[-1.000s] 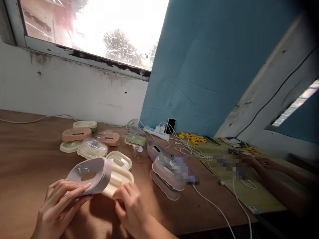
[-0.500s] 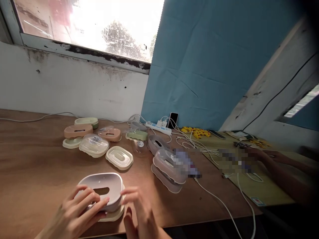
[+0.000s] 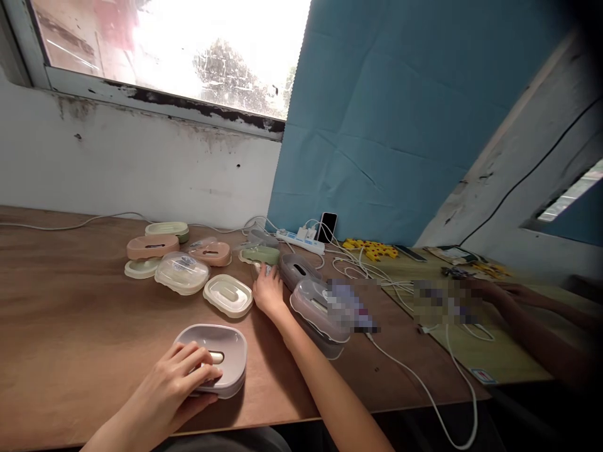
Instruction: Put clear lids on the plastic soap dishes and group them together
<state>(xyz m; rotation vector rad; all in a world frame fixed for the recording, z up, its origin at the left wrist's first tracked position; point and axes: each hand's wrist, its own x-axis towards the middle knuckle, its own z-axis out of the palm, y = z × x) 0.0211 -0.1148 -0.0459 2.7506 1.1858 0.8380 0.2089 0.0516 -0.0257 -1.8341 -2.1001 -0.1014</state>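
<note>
My left hand [image 3: 181, 383] grips the near left side of a lilac-grey soap dish [image 3: 235, 342], fingers inside and thumb on the outer wall. A pale raised bar [image 3: 217, 357] shows in the dish's oval slot; the part it belongs to is otherwise hidden. My right hand [image 3: 268, 292] reaches far forward, its fingers closed over a clear cover [image 3: 262, 269] that they mostly hide. Just beyond it lies a green soap dish [image 3: 260, 254]. A cream base [image 3: 228, 296] lies flat to the left of my right hand.
Peach dishes [image 3: 151, 245] and a clear-covered cream dish [image 3: 181, 274] lie at the back left. Grey dishes with clear covers [image 3: 320, 307] stand right of my forearm. A power strip [image 3: 300, 241], cables and a phone [image 3: 326, 227] sit by the wall. Another person's arm [image 3: 513, 314] is at the right.
My right hand has left the lilac-grey dish and moved forward to the clear cover. That dish has shifted right in view, and the cream base that stuck out beneath it no longer shows there.
</note>
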